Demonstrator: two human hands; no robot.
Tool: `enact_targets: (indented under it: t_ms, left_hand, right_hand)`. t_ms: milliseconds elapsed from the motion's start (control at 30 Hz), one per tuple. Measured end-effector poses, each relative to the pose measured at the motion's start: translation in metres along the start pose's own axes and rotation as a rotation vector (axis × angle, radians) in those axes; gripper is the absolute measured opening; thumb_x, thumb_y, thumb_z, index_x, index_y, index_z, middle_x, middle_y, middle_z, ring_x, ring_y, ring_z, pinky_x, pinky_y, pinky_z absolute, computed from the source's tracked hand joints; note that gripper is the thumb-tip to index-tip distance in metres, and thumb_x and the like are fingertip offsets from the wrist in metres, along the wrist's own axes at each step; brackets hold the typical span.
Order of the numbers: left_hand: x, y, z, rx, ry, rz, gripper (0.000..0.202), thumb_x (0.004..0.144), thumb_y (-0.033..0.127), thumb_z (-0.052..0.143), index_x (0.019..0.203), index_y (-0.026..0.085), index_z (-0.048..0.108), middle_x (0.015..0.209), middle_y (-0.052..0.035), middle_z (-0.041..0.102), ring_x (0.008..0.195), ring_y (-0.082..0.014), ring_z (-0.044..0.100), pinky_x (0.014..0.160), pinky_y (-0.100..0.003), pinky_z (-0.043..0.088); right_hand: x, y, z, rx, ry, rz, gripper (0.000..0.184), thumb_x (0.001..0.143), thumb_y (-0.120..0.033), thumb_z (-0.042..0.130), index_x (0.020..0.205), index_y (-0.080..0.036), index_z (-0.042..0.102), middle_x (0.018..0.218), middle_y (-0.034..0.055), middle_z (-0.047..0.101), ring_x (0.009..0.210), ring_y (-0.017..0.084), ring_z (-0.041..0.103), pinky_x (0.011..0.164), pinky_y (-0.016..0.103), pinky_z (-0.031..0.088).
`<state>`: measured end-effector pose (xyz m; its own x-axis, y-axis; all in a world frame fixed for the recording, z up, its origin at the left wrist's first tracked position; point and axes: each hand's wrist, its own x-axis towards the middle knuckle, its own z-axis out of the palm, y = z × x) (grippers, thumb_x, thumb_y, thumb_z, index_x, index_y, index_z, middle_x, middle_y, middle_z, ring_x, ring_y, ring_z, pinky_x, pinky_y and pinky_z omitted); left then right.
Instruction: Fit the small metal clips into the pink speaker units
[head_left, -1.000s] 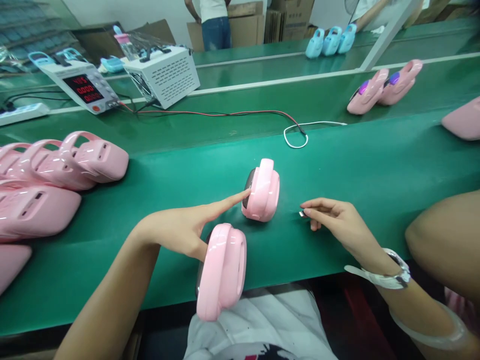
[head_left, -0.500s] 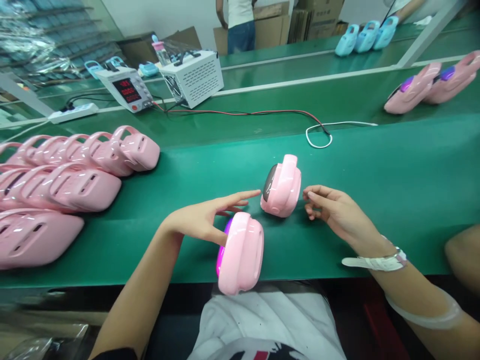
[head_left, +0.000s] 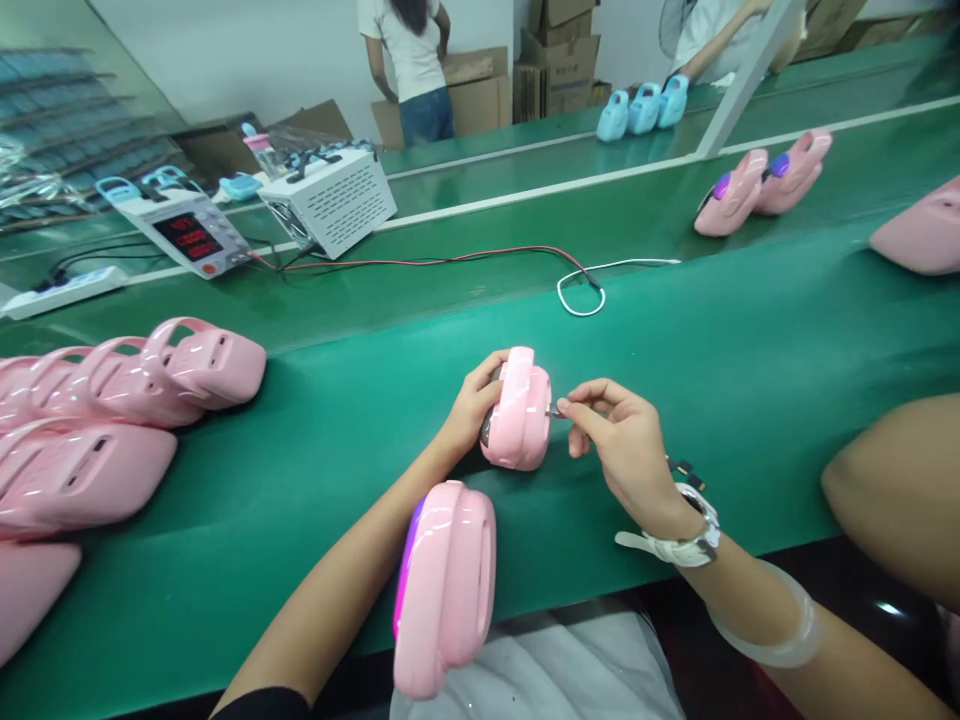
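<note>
A small pink device [head_left: 519, 415] stands on edge on the green belt [head_left: 750, 380]. My left hand [head_left: 472, 400] is curled round its left side, over the dark face. My right hand [head_left: 622, 445] pinches a small metal plug [head_left: 555, 410] against the device's right side. A second pink device [head_left: 446, 590] with a purple glowing face stands nearer me, at the belt's front edge, under my left forearm.
Several pink devices [head_left: 112, 400] lie stacked at the left. A power supply [head_left: 184, 235], a white box [head_left: 330, 200] and red and white cables [head_left: 581, 290] sit behind the belt. More pink devices [head_left: 757, 185] and blue ones [head_left: 641, 108] lie farther back. Another person's arm [head_left: 892, 490] is at right.
My left hand went from pointing with a finger to gripping the standing device. My right hand moved left and brought the plug up against the device's side.
</note>
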<state>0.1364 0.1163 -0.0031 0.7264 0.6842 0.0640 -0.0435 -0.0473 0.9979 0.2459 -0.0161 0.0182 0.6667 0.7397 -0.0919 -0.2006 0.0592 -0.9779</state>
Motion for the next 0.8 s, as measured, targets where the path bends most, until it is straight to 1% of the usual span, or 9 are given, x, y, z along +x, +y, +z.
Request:
enact_targets:
  t_ms: [67,133,267,400,533,600,667,733,800]
  left_hand:
    - [-0.002,-0.002,-0.001,0.011,0.048,-0.012,0.037,0.076,0.035,0.059,0.109,0.019,0.066,0.106,-0.0033,0.067,0.093,-0.0205,0.058,0.082,-0.027,0.045]
    - [-0.006,-0.001,-0.003,0.019,0.069,-0.005,0.036,0.076,0.035,0.058,0.108,0.019,0.065,0.103,-0.0022,0.066,0.09,-0.0195,0.057,0.079,-0.027,0.045]
    - [-0.009,0.0,-0.003,0.029,0.063,0.009,0.035,0.077,0.036,0.058,0.108,0.021,0.065,0.102,-0.0019,0.065,0.093,-0.0207,0.056,0.083,-0.027,0.045]
    - [-0.009,-0.004,-0.003,0.011,0.052,0.001,0.036,0.077,0.035,0.06,0.11,0.022,0.063,0.105,-0.0015,0.064,0.095,-0.021,0.057,0.083,-0.028,0.046]
    - [-0.008,-0.003,-0.002,0.0,0.04,0.007,0.036,0.077,0.033,0.059,0.111,0.023,0.062,0.108,-0.0014,0.064,0.098,-0.021,0.057,0.086,-0.027,0.045]
    - [-0.009,0.001,-0.001,-0.003,0.037,0.01,0.036,0.076,0.034,0.059,0.11,0.022,0.062,0.109,-0.0018,0.064,0.1,-0.0212,0.057,0.087,-0.027,0.044]
    - [-0.009,0.007,0.0,-0.002,0.034,0.012,0.037,0.075,0.036,0.058,0.109,0.02,0.061,0.107,-0.0026,0.063,0.099,-0.0215,0.057,0.086,-0.028,0.044]
    - [-0.01,0.012,0.001,0.005,0.032,0.014,0.037,0.074,0.036,0.057,0.107,0.019,0.061,0.105,-0.0034,0.063,0.1,-0.0217,0.056,0.086,-0.028,0.044]
    - [-0.01,0.014,0.002,0.008,0.029,0.014,0.036,0.074,0.036,0.056,0.106,0.018,0.06,0.105,-0.0039,0.063,0.1,-0.0215,0.055,0.088,-0.028,0.043]
  right_hand:
    - [-0.003,0.001,0.0,-0.01,-0.007,0.001,0.027,0.062,-0.034,0.081,0.067,-0.018,0.06,0.06,-0.0022,0.062,0.033,0.008,0.05,0.034,0.021,0.033]
    - [-0.004,0.001,0.001,-0.014,0.007,0.002,0.027,0.063,-0.034,0.082,0.068,-0.018,0.06,0.06,-0.0021,0.062,0.032,0.009,0.05,0.033,0.022,0.032]
    - [-0.004,0.0,0.004,0.004,0.055,-0.005,0.027,0.062,-0.033,0.082,0.067,-0.018,0.061,0.061,-0.0015,0.064,0.031,0.008,0.049,0.034,0.022,0.034]
    - [-0.003,0.0,0.006,0.025,0.071,0.006,0.025,0.062,-0.031,0.082,0.066,-0.018,0.06,0.059,-0.0019,0.063,0.032,0.007,0.048,0.035,0.022,0.034]
    - [-0.002,0.002,0.007,0.007,0.051,-0.006,0.024,0.063,-0.03,0.081,0.067,-0.018,0.06,0.062,-0.0025,0.062,0.033,0.007,0.05,0.036,0.021,0.034]
    - [0.002,0.002,0.005,-0.029,0.004,-0.043,0.024,0.065,-0.03,0.08,0.067,-0.018,0.06,0.064,-0.0032,0.061,0.035,0.007,0.049,0.036,0.021,0.034]
    - [0.007,0.002,0.003,-0.052,-0.098,-0.049,0.026,0.065,-0.033,0.081,0.071,-0.018,0.06,0.062,-0.0051,0.057,0.038,0.005,0.045,0.036,0.021,0.032]
    - [0.013,0.003,0.001,-0.025,-0.242,0.02,0.036,0.062,-0.038,0.084,0.081,-0.02,0.059,0.059,-0.0085,0.051,0.039,0.005,0.039,0.036,0.02,0.029]
    - [0.02,0.005,-0.001,0.031,-0.351,0.131,0.052,0.056,-0.041,0.088,0.091,-0.022,0.055,0.056,-0.0121,0.046,0.04,0.005,0.034,0.035,0.018,0.026]
